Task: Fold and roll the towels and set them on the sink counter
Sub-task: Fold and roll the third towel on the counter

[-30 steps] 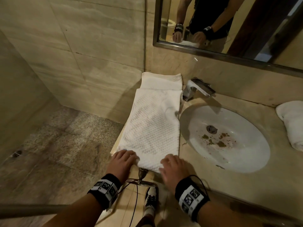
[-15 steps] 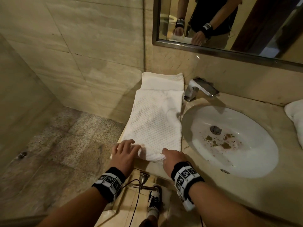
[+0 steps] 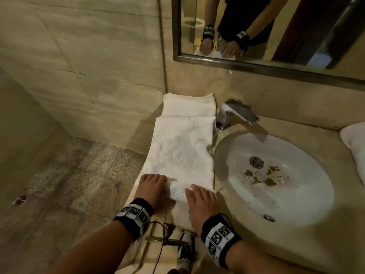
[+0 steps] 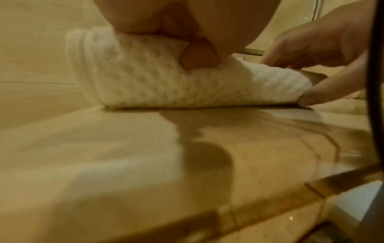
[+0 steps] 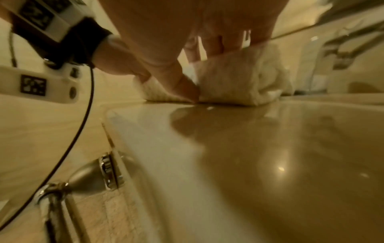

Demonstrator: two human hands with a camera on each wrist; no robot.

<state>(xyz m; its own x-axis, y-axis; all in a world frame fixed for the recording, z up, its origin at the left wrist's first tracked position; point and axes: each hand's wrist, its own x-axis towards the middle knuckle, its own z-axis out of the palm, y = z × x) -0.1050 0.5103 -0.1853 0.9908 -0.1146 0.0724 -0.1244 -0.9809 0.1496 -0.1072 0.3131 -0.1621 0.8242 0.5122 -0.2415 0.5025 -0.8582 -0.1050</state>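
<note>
A white waffle-textured towel [image 3: 181, 153], folded into a long strip, lies on the beige sink counter [image 3: 296, 244] left of the basin, its far end against the wall. Its near end is turned up into a short roll [image 4: 166, 82]. My left hand [image 3: 152, 184] grips the roll's left part, fingers over the top and thumb [image 4: 195, 54] pressed into its front. My right hand [image 3: 199, 200] holds the right part [image 5: 234, 82], fingers on top, thumb [image 5: 185, 88] low against the counter.
The white basin [image 3: 276, 175], speckled with brown debris, lies right of the towel, with the chrome faucet [image 3: 235, 113] behind it. Another white rolled towel [image 3: 355, 147] rests at the counter's right end. A mirror [image 3: 276, 36] hangs above. The counter's left edge drops to the floor [image 3: 69, 184].
The towel's near end has been turned over into a roll. Both hands have moved away from the counter's front edge with it, and the flat part is shorter.
</note>
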